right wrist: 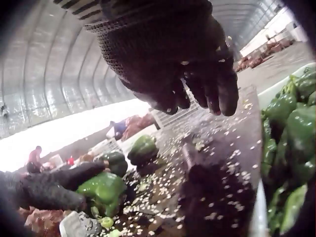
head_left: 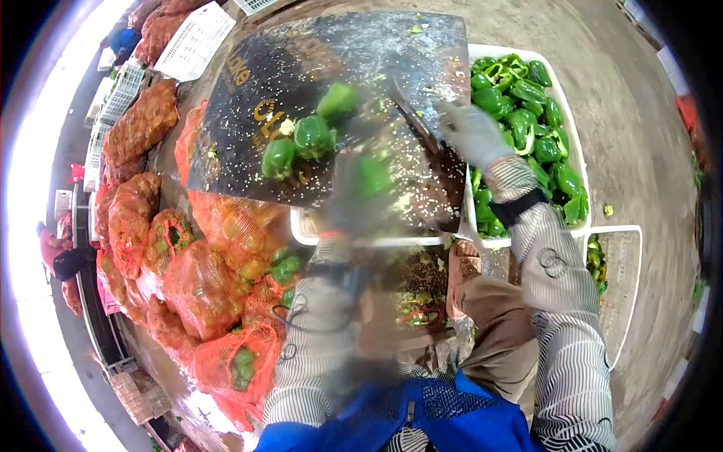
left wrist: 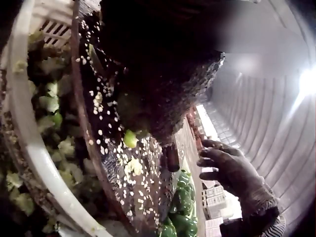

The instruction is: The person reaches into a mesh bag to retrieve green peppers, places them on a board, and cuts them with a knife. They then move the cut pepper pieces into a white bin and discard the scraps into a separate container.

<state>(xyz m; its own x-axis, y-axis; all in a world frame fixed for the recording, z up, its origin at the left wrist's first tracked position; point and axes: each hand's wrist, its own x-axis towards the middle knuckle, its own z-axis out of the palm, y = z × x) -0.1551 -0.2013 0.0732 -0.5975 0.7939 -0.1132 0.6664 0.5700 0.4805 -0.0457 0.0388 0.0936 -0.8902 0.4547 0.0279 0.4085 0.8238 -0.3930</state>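
My left hand (head_left: 350, 188), motion-blurred over the seed-strewn dark board (head_left: 248, 90), is at a green pepper (head_left: 374, 177). In the right wrist view its dark-gloved fingers (right wrist: 74, 173) lie around that pepper (right wrist: 103, 192). Farther left on the board sit three whole green peppers, one of them glossy (head_left: 314, 135). A knife (head_left: 414, 120) rests on the board's right part. Beside its handle, at the board's right edge, is my gloved right hand (head_left: 476, 135), also blurred. The left wrist view shows this right hand (left wrist: 232, 170) raised, fingers apart, holding nothing.
Right of the board stands a white crate (head_left: 576, 135) of opened green peppers. Below the board, another container (left wrist: 37, 148) holds pepper scraps. Red mesh sacks (head_left: 199, 279) crowd the left floor. A white-rimmed crate (head_left: 639, 286) stands lower right. A person (head_left: 56, 252) is far left.
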